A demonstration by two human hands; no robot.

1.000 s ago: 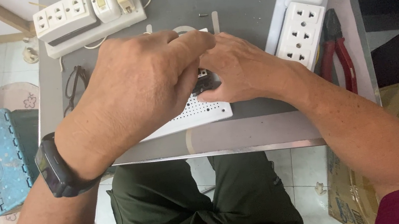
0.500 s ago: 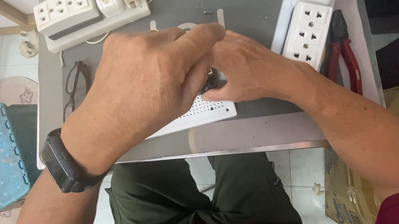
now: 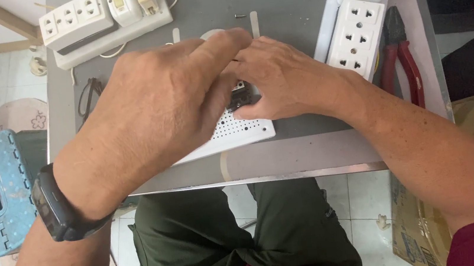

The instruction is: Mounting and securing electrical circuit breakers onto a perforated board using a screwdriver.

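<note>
Both hands' (image 3: 156, 100) grip around dark part (image 3: 243, 95).

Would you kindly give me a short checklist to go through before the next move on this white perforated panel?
1. Left hand on the white perforated panel: ok.
2. Right hand at the small dark part: ok.
3. Dark part seated in the panel: cannot tell, fingers hide it.
4. Loose screw lies within reach on the table: ok.
5. Red-handled pliers lie apart from both hands: ok.
</note>
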